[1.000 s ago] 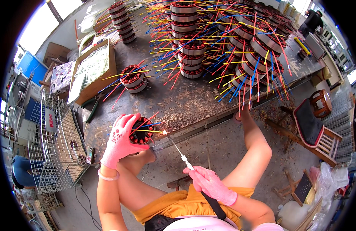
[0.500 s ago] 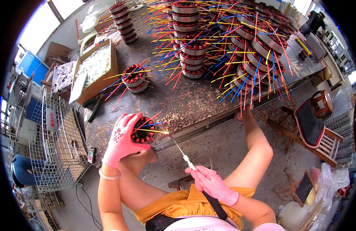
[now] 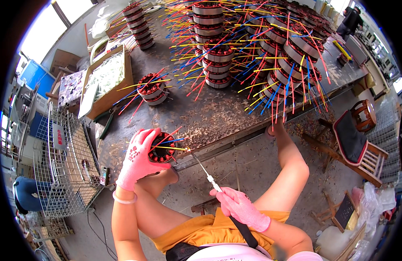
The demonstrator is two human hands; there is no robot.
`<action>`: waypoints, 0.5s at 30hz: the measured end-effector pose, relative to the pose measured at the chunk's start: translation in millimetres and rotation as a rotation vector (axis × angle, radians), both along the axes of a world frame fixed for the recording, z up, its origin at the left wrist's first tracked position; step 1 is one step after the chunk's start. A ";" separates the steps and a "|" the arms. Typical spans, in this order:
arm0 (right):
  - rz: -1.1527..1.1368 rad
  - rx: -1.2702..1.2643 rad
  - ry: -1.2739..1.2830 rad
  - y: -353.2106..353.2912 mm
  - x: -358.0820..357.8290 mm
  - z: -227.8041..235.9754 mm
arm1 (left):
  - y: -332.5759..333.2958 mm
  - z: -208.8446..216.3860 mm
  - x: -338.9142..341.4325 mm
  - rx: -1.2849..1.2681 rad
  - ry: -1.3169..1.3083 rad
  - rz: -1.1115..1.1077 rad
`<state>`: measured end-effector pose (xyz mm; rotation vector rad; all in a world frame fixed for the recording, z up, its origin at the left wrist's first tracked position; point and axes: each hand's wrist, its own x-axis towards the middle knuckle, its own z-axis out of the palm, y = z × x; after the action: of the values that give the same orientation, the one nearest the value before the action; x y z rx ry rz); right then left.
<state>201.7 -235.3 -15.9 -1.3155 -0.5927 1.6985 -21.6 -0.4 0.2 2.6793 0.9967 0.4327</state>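
Note:
My left hand (image 3: 139,162), in a pink glove, is wrapped round a motor stator (image 3: 156,155) near the table's front edge. Red, blue and yellow leads stick out of the stator to the right. In my pink-gloved right hand (image 3: 242,209) is a slim torch (image 3: 210,178) with a thin metal tube and a white fitting. Its tip reaches the end of the yellow lead (image 3: 179,148), where a small bright glow shows. Another stator (image 3: 152,90) stands alone on the table beyond my left hand.
Tall stacks of stators (image 3: 218,56) with splayed leads fill the table's (image 3: 183,108) back and right. At left are a cardboard box (image 3: 106,80) of pale pieces, pliers (image 3: 106,125) and a wire cart (image 3: 66,161). A chair (image 3: 353,139) stands right; a person (image 3: 349,21) is far off.
The bright flare at the yellow lead's end has shrunk to a smaller glow. My hands have hardly moved. The person far off has shifted slightly left.

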 end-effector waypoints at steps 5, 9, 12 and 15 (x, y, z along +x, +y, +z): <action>0.006 0.002 -0.021 0.8 1.3 3.4 | -0.6 0.4 1.1 0.018 -0.010 -0.013; 0.007 -0.018 -0.008 1.5 1.2 2.3 | -0.8 2.6 2.0 0.019 -0.030 -0.031; -0.007 -0.014 0.009 0.2 0.0 -2.0 | 0.0 2.2 2.4 0.016 -0.032 -0.035; -0.012 -0.005 0.007 -0.1 -0.9 -3.3 | -0.2 2.3 3.0 0.008 -0.029 -0.030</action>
<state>200.8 -235.4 -19.2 -1.3132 -0.5754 1.6952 -18.6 -0.6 2.5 2.6832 0.9477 0.4695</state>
